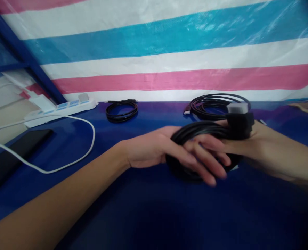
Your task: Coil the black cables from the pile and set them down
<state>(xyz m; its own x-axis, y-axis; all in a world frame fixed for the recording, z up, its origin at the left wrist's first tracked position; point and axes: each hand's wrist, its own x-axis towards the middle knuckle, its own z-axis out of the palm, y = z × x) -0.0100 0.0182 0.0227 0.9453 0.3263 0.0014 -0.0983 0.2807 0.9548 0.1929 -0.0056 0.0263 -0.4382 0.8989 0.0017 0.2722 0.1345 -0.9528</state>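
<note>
A thick black cable (199, 128), wound into a coil, is held up above the blue table. Its plug (239, 125) is black with a translucent cap and lies over my right wrist. My left hand (169, 146) reaches through and around the left side of the coil, fingers curled and slightly blurred. From the right, my right hand (253, 142) is at the other side of the coil, closed on it; most of its fingers are hidden behind the cable and my left hand.
Two more coiled black cables rest at the back: a small one (122, 111) and a larger one (219, 104). At left are a white power strip (73, 108) with a charger (42, 103), a looped white cord (92, 139) and a flat black object (21, 149). Striped sheeting (154, 41) hangs behind.
</note>
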